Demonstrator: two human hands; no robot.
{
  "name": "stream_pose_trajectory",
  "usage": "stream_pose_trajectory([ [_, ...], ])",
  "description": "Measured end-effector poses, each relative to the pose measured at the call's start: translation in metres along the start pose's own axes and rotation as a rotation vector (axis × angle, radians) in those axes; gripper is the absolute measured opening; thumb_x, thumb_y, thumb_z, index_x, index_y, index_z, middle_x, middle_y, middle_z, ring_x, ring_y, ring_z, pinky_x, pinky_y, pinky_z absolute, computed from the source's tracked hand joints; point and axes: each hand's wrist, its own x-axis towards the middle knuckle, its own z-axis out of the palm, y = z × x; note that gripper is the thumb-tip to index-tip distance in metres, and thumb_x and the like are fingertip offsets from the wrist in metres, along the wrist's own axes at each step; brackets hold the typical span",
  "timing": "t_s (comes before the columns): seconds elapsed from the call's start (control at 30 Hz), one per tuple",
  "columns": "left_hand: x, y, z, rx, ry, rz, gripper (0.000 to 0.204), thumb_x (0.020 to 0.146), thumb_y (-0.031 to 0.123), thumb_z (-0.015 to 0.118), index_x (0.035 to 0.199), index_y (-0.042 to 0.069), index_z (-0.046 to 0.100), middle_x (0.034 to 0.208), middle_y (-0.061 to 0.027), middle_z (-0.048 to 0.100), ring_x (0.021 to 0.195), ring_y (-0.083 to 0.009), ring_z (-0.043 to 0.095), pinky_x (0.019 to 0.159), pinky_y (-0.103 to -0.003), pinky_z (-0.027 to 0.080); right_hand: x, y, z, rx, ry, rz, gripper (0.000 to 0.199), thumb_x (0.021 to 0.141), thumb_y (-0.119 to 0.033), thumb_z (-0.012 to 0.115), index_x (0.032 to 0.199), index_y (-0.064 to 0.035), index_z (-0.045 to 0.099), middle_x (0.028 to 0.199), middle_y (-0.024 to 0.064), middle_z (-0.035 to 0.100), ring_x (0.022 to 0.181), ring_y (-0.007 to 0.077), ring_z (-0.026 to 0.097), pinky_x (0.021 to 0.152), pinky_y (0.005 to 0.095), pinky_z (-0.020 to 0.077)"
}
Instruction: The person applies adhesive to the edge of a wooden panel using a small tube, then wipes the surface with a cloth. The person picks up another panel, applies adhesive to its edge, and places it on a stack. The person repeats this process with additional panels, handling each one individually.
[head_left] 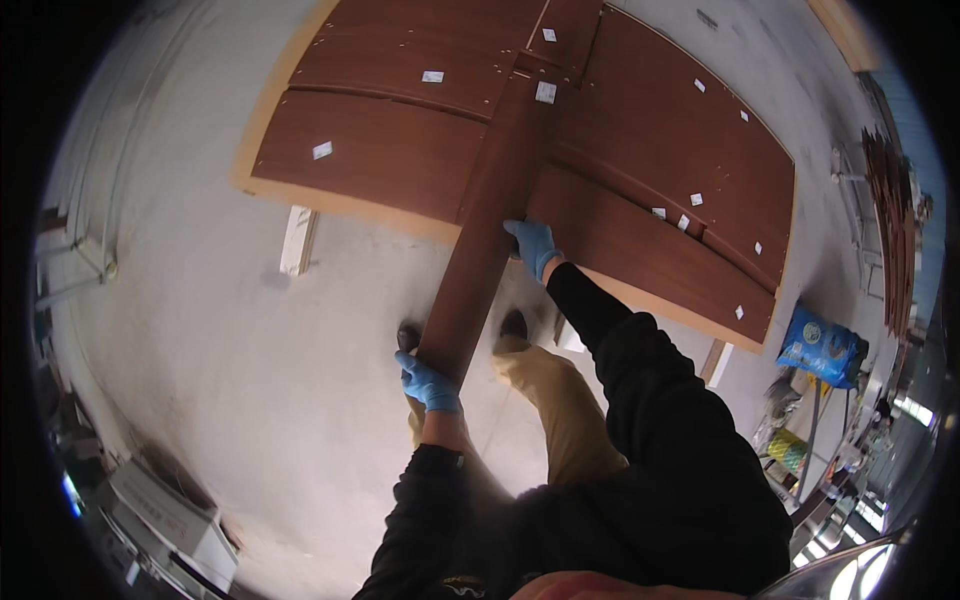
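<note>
A long reddish-brown board [485,215] with a white label at its far end slants toward me over the edge of a stack of similar brown panels [670,110]. At the board's near end, my left hand [428,383], in a blue glove, is closed round its left side. My right hand [534,243], gloved in blue too, grips the right edge about midway along, beside the stack's near edge. The fingertips under the board are hidden. Its far end rests over the other panels, several of which carry small white labels.
Under the panels lies a tan sheet [350,206], with a pale support block [297,240] below. A blue bag [822,345] and a rack of brown strips [890,220] stand at the right. A pale box [160,510] sits at the lower left on the grey floor.
</note>
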Motion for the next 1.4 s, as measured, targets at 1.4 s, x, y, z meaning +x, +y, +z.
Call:
stream_pose_trajectory([
  [1.4,0.228,-0.188,0.302,-0.224,-0.39,-0.007,0.069,0.098,0.059,0.066,0.128,-0.003,0.065,0.123,-0.0119,0.067,0.107,-0.0254,0.064,0.095,-0.04,0.051,0.359,0.081,-0.025,-0.642,0.252,-0.347,0.074,0.097,-0.032,0.067,0.153,0.0083,0.042,0.145,0.0254,0.059,0.13,0.0333,0.061,0.105,0.0358,0.0511],
])
